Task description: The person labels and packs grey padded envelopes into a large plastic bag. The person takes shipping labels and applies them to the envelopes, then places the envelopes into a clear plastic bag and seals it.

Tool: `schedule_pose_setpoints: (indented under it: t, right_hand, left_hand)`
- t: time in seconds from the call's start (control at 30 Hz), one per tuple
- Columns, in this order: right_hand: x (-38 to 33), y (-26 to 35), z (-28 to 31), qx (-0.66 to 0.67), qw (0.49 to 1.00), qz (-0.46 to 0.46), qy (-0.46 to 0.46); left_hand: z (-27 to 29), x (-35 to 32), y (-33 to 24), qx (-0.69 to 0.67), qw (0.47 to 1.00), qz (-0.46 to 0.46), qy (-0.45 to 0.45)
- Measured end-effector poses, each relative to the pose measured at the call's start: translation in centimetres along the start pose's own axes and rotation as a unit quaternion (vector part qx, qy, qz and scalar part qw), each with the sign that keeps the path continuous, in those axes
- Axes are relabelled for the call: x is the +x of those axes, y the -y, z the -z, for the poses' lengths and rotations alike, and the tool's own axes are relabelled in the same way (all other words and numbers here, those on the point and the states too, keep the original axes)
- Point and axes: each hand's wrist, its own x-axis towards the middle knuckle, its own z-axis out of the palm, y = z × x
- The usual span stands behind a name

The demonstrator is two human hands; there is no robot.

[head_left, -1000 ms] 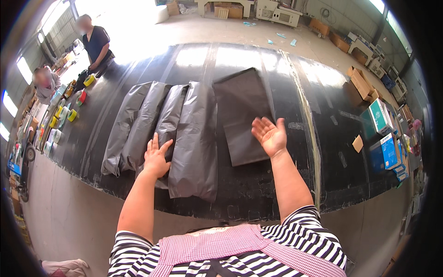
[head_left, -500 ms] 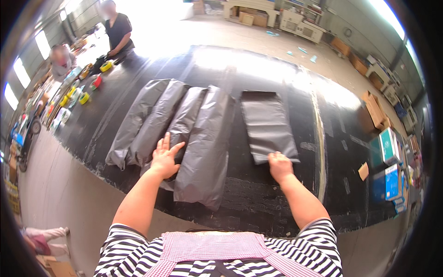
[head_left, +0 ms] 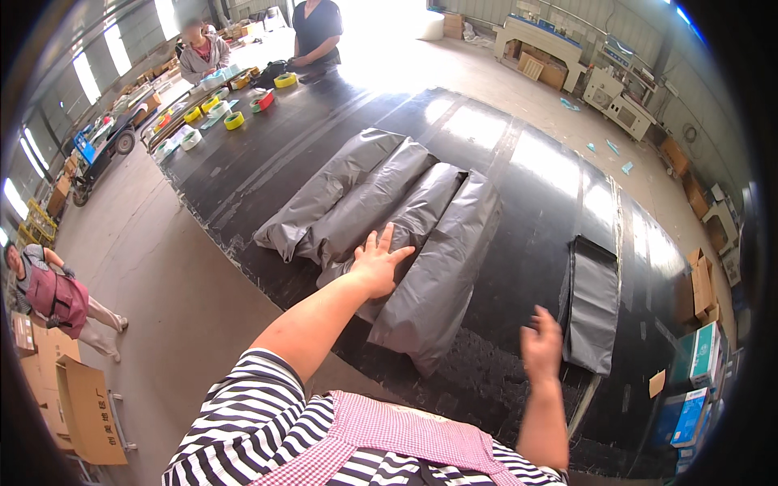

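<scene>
Several long packages in grey plastic bags lie side by side on the black table (head_left: 478, 356). My left hand (head_left: 375, 270) rests with spread fingers on the package second from the right (head_left: 425, 206). Just to its right lies the rightmost package (head_left: 446, 279), its near end crumpled. My right hand (head_left: 541, 348), slightly blurred, hovers over the table with its fingers apart and nothing in them. To the right of that hand, and apart from it, a flat stack of grey plastic bags (head_left: 592, 312) lies beside a pale seam in the tabletop.
Tape rolls (head_left: 234, 121) sit at the table's far left, near two people (head_left: 318, 36). Another person in a pink apron (head_left: 57, 296) stands on the floor at left, by cardboard boxes (head_left: 89, 405). An open carton (head_left: 702, 287) and a blue box (head_left: 690, 417) line the right edge.
The flat bags have shifted right, away from the packages, and my right hand has let go of them. My left hand stays on the packages. The whole view has swung left.
</scene>
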Motion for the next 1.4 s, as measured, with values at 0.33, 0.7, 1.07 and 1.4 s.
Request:
schedule_pose_setpoints:
  t: [0.33,0.7,1.07,1.4]
  right_hand:
    - [5.9,12.5,-16.1,0.137,0.978,-0.142,0.072]
    - [2.3,14.8,-12.5,-0.145,0.965,-0.211,0.057]
    - [3.4,16.0,-15.0,-0.083,0.976,-0.196,0.054]
    - [-5.0,18.8,-13.7,-0.107,0.990,-0.052,-0.077]
  left_hand:
    - [0.4,0.7,-0.5,0.055,0.997,-0.048,-0.003]
    - [7.7,5.5,15.0,0.015,0.965,-0.043,-0.260]
    - [5.8,11.7,18.0,0.094,0.993,0.069,-0.010]
    - [6.4,2.7,28.9,-0.098,0.981,-0.125,-0.110]
